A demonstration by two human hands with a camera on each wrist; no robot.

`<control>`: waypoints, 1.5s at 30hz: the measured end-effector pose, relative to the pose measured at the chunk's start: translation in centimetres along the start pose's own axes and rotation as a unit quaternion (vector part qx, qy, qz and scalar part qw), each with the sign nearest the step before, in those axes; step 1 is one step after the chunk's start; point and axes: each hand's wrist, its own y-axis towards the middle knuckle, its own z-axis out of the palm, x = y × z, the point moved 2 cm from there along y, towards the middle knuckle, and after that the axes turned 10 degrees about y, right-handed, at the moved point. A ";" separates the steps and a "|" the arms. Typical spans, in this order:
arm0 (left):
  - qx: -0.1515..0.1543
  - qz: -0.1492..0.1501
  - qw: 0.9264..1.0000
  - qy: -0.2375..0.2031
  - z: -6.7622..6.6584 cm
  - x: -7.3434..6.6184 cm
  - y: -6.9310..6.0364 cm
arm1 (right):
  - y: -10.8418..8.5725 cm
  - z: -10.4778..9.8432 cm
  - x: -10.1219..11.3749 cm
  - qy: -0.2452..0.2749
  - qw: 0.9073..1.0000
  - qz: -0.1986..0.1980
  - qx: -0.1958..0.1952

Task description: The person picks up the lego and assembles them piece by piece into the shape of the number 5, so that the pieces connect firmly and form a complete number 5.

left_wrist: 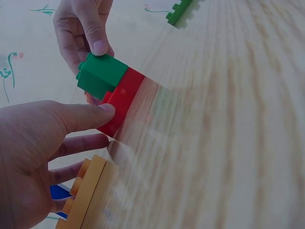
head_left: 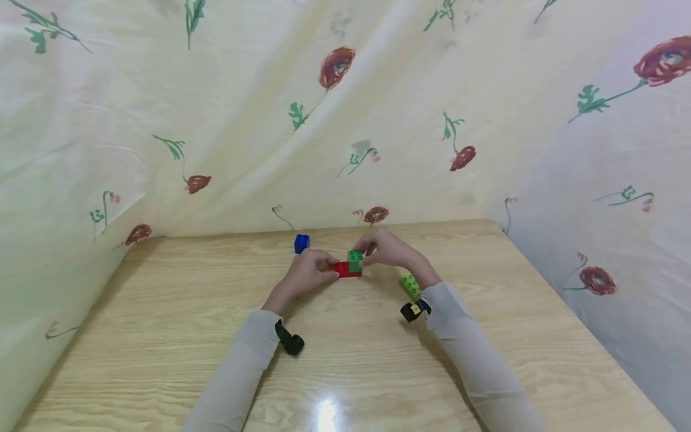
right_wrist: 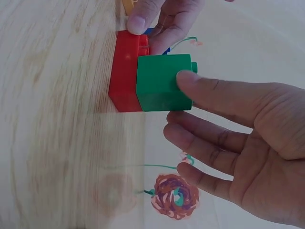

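Note:
A long red toy brick (head_left: 342,270) lies on the table, and a taller green brick (head_left: 354,260) stands on its right end with no gap visible between them. My left hand (head_left: 306,275) pinches the red brick's left part, the thumb on its near side. From the right, my right hand (head_left: 390,248) holds the green brick (right_wrist: 164,82) between thumb and fingers. In the left wrist view an orange-yellow brick (left_wrist: 88,191) lies close by the left hand's lower fingers; the left hand seems to hide it from the head view.
A blue brick (head_left: 302,243) stands behind the left hand. Beside the right wrist lies a light green brick (head_left: 409,287), partly covered by the forearm. The wooden table (head_left: 345,354) ends at a flowered cloth (head_left: 259,150) at the back and sides.

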 end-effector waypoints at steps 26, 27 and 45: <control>0.005 -0.019 1.000 -0.007 0.2 0.1 0.0 | -6.0 -3.7 -4.7 -0.084 0.993 0.072 0.041; 0.005 -0.019 1.000 -0.007 0.2 0.1 0.0 | -6.2 -3.7 -4.9 -0.085 0.992 0.080 0.047; 0.003 -0.008 1.000 -0.009 0.3 0.4 0.0 | -6.3 -2.5 -6.3 -0.063 0.993 0.071 0.076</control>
